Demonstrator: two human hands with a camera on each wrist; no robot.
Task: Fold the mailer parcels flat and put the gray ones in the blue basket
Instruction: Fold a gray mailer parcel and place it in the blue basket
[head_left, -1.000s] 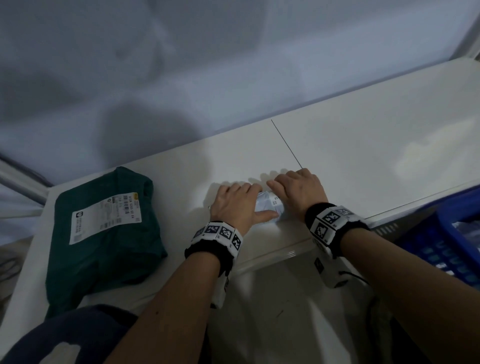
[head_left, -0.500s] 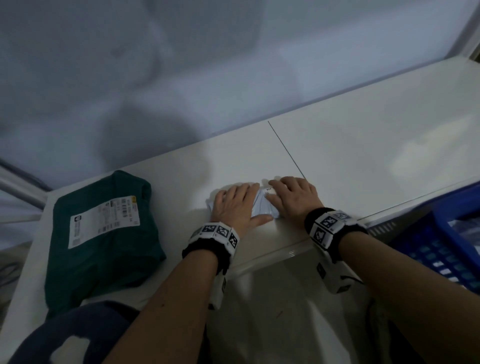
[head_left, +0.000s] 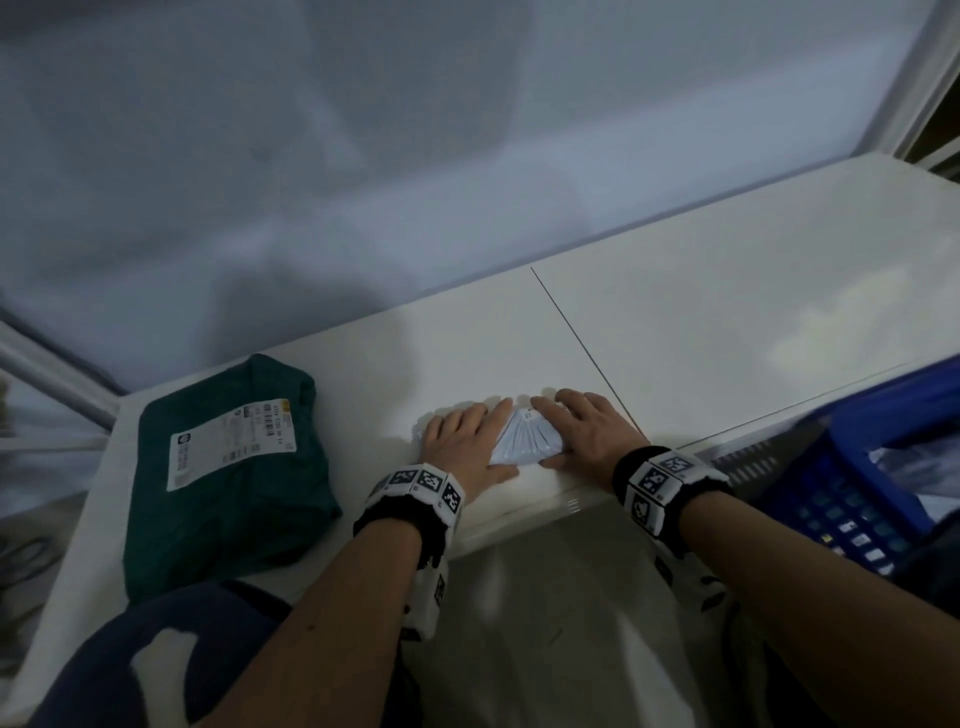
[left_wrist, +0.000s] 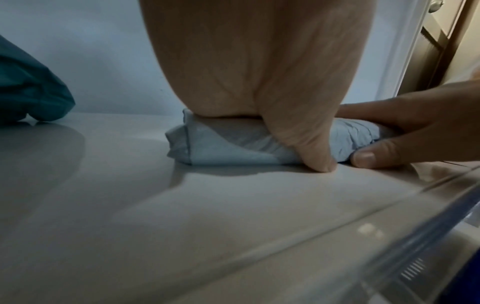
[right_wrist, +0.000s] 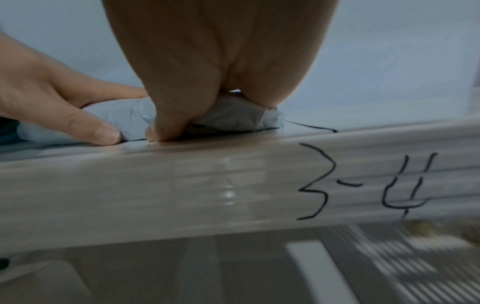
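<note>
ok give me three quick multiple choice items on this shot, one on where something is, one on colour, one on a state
1. Where is the blue basket?
A. At the person's right, below the table edge
B. On the green parcel
C. Against the back wall

2. What colour is the parcel with the shipping label?
A. Red
B. Dark green
C. Yellow

3. What are the hands doing to the gray parcel?
A. Lifting it overhead
B. Pressing it flat on the table
C. Dropping it in the basket

Key: 1 A, the basket sits at the right edge of the head view. 2 B, it is dark green. 3 B, the left hand and right hand lie flat on it.
</note>
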